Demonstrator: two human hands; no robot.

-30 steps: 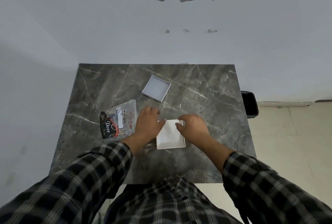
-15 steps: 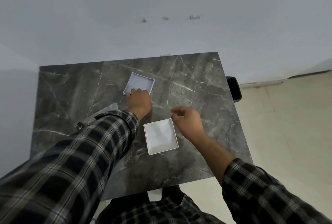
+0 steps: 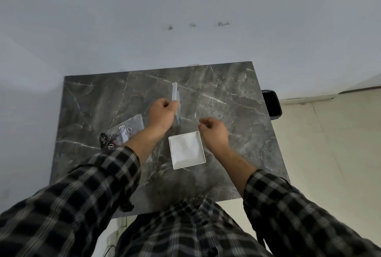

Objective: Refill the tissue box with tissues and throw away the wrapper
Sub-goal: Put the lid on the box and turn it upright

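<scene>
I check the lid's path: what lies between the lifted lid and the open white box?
Only bare table lies between the lid and the box, in the head view.

Wrapper half hidden under the left forearm, its print blurred past reading (only a white label shows), lid seen edge-on with its lower end behind the left hand, bin partly cut off by the table edge.

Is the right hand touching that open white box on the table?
Cannot tell. In the head view the right hand overlaps the far right corner of the white box, with no gap or contact plainly visible.
</scene>
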